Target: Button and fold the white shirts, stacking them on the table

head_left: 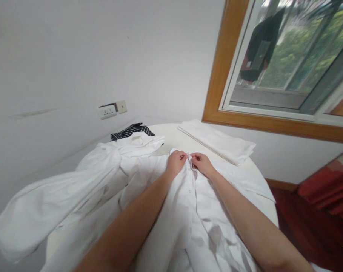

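Observation:
A white button-front shirt (pixel 171 219) lies spread across the table, its collar end away from me and its front running down toward me. At the top of the front opening, my left hand (pixel 177 160) pinches one edge of the cloth. Close beside it on the right, my right hand (pixel 202 163) pinches the other edge, with the fingertips of both hands nearly meeting. A button shows on the front strip below them. Whether a button sits between my fingers is too small to tell.
More white clothing (pixel 100 166) is heaped at the left and hangs past the table edge. Behind it lies a black striped cloth (pixel 131 130). A folded white garment (pixel 219 141) rests at the back right of the round white table (pixel 266 211). A wall socket (pixel 107 111) and a wood-framed window (pixel 213 90) are beyond.

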Tool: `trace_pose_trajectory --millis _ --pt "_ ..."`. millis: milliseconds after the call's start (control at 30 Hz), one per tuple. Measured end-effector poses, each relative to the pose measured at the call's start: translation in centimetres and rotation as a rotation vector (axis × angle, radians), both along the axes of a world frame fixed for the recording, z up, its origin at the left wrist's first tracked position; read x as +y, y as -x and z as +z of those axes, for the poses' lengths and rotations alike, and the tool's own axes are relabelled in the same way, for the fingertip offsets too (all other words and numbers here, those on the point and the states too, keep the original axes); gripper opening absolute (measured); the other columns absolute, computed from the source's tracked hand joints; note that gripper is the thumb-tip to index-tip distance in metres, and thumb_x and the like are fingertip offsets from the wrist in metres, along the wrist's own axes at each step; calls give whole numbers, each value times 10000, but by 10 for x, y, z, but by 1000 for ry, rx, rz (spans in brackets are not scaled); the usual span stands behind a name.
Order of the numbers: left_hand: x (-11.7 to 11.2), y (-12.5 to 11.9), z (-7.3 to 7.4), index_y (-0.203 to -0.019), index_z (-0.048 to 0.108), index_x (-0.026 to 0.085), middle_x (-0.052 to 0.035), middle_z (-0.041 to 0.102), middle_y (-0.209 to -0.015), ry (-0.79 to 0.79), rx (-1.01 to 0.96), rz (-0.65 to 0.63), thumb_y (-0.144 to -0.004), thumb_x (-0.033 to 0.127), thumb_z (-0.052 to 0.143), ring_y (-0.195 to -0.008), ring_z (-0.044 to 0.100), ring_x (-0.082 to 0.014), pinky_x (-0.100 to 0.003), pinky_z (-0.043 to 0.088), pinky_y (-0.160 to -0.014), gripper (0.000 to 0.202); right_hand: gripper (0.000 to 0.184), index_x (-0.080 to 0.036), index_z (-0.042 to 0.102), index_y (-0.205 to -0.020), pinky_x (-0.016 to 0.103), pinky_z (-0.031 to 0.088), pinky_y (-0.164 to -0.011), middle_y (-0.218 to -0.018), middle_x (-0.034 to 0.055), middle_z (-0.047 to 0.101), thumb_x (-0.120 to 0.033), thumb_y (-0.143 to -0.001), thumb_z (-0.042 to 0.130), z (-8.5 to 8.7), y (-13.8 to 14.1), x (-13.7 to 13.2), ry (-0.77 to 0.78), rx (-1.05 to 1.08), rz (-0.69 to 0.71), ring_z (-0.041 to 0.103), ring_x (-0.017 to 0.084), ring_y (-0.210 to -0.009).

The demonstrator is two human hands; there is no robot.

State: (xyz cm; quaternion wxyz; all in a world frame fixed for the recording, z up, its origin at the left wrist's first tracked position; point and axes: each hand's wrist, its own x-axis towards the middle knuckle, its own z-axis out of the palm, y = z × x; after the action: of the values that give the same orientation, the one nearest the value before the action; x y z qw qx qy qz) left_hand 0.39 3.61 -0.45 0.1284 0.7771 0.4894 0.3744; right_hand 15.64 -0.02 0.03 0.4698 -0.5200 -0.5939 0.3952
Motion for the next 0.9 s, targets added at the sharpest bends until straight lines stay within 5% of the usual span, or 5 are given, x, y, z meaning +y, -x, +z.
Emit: trace_pose_trajectory --millis 433,900 --pt "-5 -3 2 -810 705 151 -67 686 -823 -57 119 27 -848 159 513 -810 604 -164 -257 444 -764 195 110 -185 566 -859 210 499 -501 -638 -41 600 -255 -775 550 -4 2 4 0 80 26 610 110 -543" --pt "-7 -7 3 -750 711 153 -68 690 -768 -71 123 39 -824 218 550 -772 598 -169 -261 435 -719 189 94 -172 593 -725 214 455 -514 -681 -3 588 -146 -712 504 -9 8 10 -212 -338 -231 547 100 -518"
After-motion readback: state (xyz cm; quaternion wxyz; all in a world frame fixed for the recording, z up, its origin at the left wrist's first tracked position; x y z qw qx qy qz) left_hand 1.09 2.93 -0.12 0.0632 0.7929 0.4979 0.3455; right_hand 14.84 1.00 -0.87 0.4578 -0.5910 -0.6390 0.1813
